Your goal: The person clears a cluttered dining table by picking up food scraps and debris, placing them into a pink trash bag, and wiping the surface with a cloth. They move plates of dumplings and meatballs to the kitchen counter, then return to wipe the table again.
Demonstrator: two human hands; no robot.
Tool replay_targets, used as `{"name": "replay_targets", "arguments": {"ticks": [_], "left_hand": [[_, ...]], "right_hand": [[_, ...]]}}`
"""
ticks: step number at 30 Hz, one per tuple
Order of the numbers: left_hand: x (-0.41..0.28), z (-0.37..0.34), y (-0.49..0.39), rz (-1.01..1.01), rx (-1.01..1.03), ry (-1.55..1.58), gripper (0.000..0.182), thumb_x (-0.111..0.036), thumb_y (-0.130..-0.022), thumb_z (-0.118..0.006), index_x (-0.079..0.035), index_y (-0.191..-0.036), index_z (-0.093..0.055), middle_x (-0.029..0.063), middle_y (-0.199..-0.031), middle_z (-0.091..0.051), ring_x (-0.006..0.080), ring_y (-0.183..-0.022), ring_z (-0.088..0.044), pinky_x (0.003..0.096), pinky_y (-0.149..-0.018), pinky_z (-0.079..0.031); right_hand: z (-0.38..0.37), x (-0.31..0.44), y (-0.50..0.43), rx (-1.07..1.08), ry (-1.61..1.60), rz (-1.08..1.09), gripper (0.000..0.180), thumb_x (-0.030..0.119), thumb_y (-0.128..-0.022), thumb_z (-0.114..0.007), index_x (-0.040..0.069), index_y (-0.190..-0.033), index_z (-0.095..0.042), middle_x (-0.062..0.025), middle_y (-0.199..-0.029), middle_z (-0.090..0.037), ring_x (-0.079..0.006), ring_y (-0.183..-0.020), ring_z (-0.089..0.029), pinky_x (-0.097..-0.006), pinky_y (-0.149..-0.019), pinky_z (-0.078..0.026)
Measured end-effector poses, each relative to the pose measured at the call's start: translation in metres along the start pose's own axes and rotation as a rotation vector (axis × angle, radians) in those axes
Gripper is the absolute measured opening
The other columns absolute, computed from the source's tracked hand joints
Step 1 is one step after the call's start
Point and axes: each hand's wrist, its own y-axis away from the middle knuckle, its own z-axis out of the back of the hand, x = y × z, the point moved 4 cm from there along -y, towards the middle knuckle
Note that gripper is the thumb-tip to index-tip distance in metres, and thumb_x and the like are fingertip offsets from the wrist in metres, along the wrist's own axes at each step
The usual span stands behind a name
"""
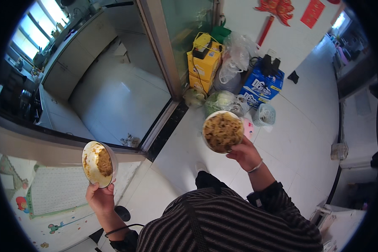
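My left hand [101,197] grips the lower rim of a white bowl [100,164], which is tilted well over on its side with brownish-yellow food residue stuck inside. On the right, my right hand [246,155] holds a second bowl [223,131] by its near edge, fingers underneath. That bowl is filled with chopped brown and yellow food, and its opening faces the camera. The two bowls are held well apart in the air, above the tiled floor.
A doorway with a metal sill [157,126] opens onto a kitchen at left. Yellow boxes [204,64], blue cartons [262,82], bagged vegetables [222,100] and a pale plastic basket [264,115] stand on the floor ahead. A papered wall [60,189] lies at lower left.
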Motion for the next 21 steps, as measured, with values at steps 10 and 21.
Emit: {"name": "replay_targets", "arguments": {"ticks": [10,21], "left_hand": [[-0.017,-0.006,-0.133,-0.036,-0.140,0.076,0.054,-0.012,-0.081,-0.060,0.005,-0.130,-0.048,0.0204,-0.117,-0.063,0.0345,-0.094,-0.066,0.0328,-0.076,-0.059],[-0.077,0.000,-0.375,-0.065,0.004,0.234,0.052,-0.013,-0.085,-0.055,0.003,-0.134,-0.047,0.0195,-0.120,-0.063,0.0383,-0.101,-0.065,0.0379,-0.078,-0.057]], "right_hand": [[-0.169,-0.007,-0.210,0.349,0.175,-0.275,0.061,0.003,-0.082,-0.062,0.009,-0.140,-0.042,-0.0071,-0.119,-0.062,-0.0182,-0.098,-0.067,-0.0334,-0.080,-0.058],[-0.297,0.041,-0.362,0.251,0.253,-0.349,0.059,0.003,-0.079,-0.064,0.011,-0.135,-0.047,-0.0065,-0.113,-0.065,-0.0201,-0.093,-0.067,-0.0344,-0.077,-0.059]]}}
